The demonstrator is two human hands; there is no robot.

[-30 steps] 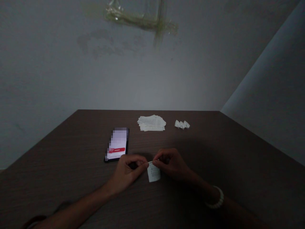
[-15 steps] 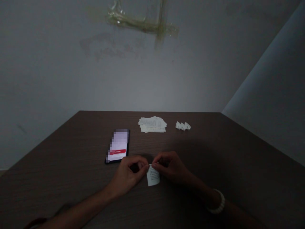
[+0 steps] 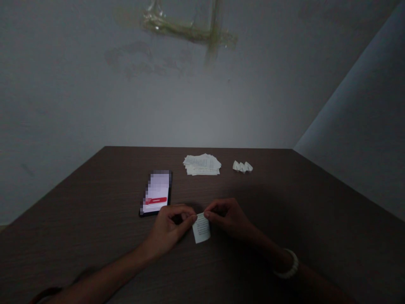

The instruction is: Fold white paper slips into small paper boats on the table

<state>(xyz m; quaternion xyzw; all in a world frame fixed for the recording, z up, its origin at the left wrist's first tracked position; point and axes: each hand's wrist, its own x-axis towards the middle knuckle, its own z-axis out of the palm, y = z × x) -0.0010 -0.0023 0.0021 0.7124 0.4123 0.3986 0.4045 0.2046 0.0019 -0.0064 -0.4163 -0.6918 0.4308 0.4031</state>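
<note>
- head view: the camera is looking forward and down across a dark brown wood-grain table, with a grey wall rising behind its far edge and a paler wall running along the right.
- the left hand and the right hand are reaching in from the near side and meeting near the middle of the table.
- the left fingertips are narrowly closed, with thumb and forefinger pinching the left top corner of a small printed slip of paper.
- the right fingertips are pinching its right top corner in the same narrow way, while the other fingers are curling in loosely behind.
- the slip of paper is hanging between both hands, tilted a little, with rows of small print facing up; i cannot tell whether its lower edge is touching the table.
- a white bead bracelet is sitting around the right wrist.
- a phone is lying on the table to the left, just beside the left hand, its lit screen showing a red bar and a pixelated blur.
- a loose stack of paper slips is lying near the far edge of the table, well apart from the hands.
- three small folded paper pieces are sitting side by side, touching, to the right of the stack.
- strips of yellowed tape are clinging to the grey wall high above the table.
</note>
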